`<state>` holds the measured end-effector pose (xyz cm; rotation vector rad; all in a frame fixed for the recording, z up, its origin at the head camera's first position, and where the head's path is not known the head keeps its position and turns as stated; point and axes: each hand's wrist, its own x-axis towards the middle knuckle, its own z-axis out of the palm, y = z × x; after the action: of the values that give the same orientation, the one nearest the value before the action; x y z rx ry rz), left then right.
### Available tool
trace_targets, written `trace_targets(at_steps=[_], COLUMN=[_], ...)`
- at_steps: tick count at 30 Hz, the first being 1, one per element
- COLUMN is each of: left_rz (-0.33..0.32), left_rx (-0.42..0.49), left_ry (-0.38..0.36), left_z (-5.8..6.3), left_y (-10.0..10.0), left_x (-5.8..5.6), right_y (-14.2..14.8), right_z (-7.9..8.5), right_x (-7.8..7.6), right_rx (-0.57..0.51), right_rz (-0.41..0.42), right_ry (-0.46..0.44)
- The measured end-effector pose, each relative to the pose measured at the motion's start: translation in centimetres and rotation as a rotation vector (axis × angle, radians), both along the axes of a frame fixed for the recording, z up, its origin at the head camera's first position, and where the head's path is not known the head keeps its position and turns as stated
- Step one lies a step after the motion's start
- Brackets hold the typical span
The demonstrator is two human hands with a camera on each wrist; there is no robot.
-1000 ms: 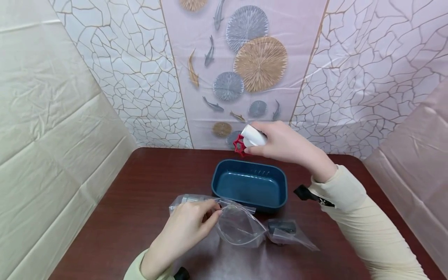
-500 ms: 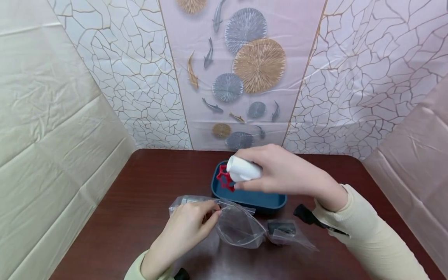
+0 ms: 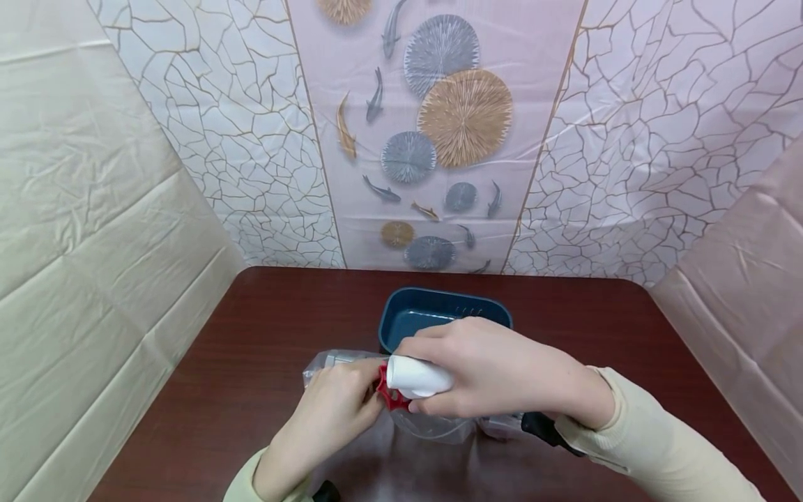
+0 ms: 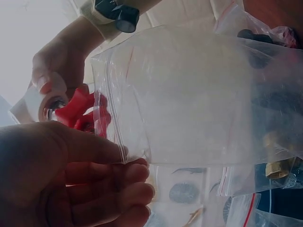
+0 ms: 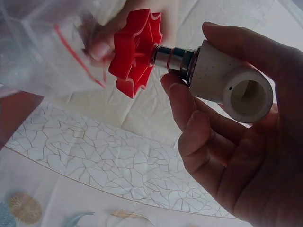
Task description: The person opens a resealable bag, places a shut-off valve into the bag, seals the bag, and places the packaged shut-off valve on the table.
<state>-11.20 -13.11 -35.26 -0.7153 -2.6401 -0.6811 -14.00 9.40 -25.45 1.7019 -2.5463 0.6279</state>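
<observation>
My right hand [image 3: 489, 369] holds a white pipe valve [image 5: 213, 78], gripping its body between thumb and fingers. A red star-shaped handwheel [image 5: 135, 54] on a metal stem points toward the left hand. My left hand [image 3: 326, 411] pinches the mouth edge of a clear zip bag [image 4: 184, 99] with thumb and fingers. In the left wrist view the handwheel is at the bag's mouth, partly seen through the plastic. The right hand hides part of the bag in the head view.
A dark blue tray [image 3: 452, 295] stands behind the hands. Another clear bag [image 3: 320, 362] lies left of it. A bag with dark contents [image 4: 258, 42] and a brass-coloured fitting [image 4: 277, 169] show in the left wrist view. Patterned cloth hangs behind the table [image 3: 270, 314].
My right hand has brought the valve down and toward me, from above the tray to the bag's mouth beside the left hand. The left hand has stayed in place on the bag.
</observation>
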Motion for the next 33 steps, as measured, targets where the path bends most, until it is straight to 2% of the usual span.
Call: trace_targets(at_steps=[8,18,22,27,30,33], left_rz=[-0.039,-0.067,-0.093,-0.132,-0.165,-0.195], left_rx=[0.04,0.063,0.078,0.081,0.071,0.051], left_ry=[-0.085,-0.076,-0.088,-0.102,-0.114,-0.105], left_z=[0.2,0.1,0.0,-0.2,-0.3,-0.8], left_y=[0.2,0.3,0.4,0.7,1.0,1.4], left_x=[0.0,0.0,0.1,0.3,0.3,0.2], right_y=[0.5,0.9,0.8,0.5,0.4,0.2], right_z=[-1.4,-3.4,-4.6,-6.8,-8.2,-9.4], right_x=[0.8,1.4,1.5,1.7,1.7,1.7], right_rx=[0.006,0.085,0.12,0.129,0.169,0.213], right_rz=[-0.029,-0.065,-0.071,-0.096,-0.122,-0.144], right_ry=[0.02,0.102,0.136,0.266,0.294,0.27])
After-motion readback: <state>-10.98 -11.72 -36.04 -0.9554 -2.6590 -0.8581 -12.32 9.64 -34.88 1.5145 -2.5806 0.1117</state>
